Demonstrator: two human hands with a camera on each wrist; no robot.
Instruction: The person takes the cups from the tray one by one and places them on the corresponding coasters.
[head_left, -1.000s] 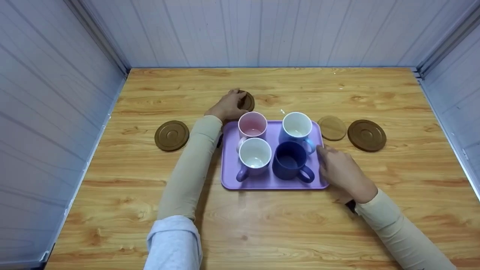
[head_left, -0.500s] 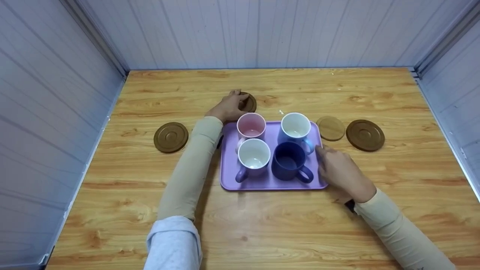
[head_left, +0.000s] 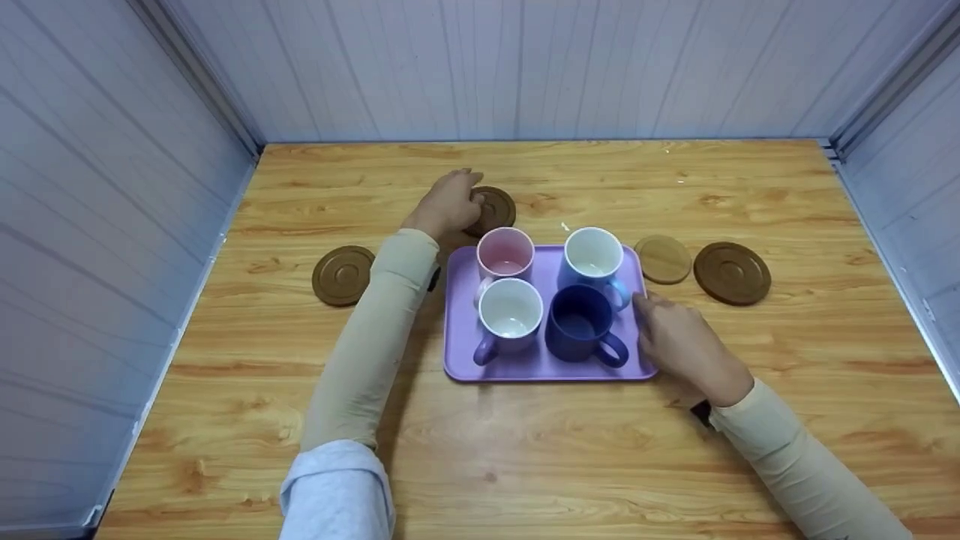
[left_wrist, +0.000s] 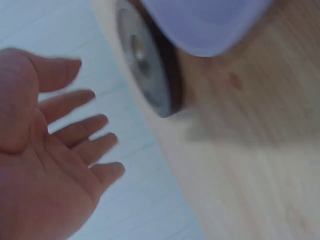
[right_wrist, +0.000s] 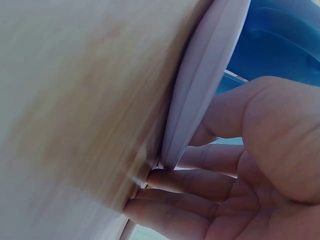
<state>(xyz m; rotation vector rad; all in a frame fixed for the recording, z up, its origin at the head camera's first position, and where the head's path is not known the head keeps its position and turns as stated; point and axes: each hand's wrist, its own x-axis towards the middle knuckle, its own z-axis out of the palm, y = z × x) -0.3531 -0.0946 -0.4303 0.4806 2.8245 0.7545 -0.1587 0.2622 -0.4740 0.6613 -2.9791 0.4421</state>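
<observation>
My left hand (head_left: 448,201) hovers beside a dark brown round coaster (head_left: 498,211) behind the tray. In the left wrist view, the left hand (left_wrist: 55,155) shows spread fingers and an empty palm, apart from the coaster (left_wrist: 145,60). My right hand (head_left: 682,341) grips the right edge of a purple tray (head_left: 544,367); the right wrist view has its thumb over the rim and fingers low by the tabletop. On the tray stand a pink mug (head_left: 505,253), a light blue mug (head_left: 594,253), a purple-handled mug with white inside (head_left: 511,311) and a dark blue mug (head_left: 580,322).
One brown coaster (head_left: 343,276) lies on the wooden table (head_left: 480,450) at left. Right of the tray are a light wooden disc (head_left: 663,259) and another brown coaster (head_left: 732,273). Pale panel walls (head_left: 480,67) enclose the table at back and sides.
My left hand has lifted off the coaster behind the tray and drawn slightly left, uncovering more of it. The right hand and the tray have stayed in place.
</observation>
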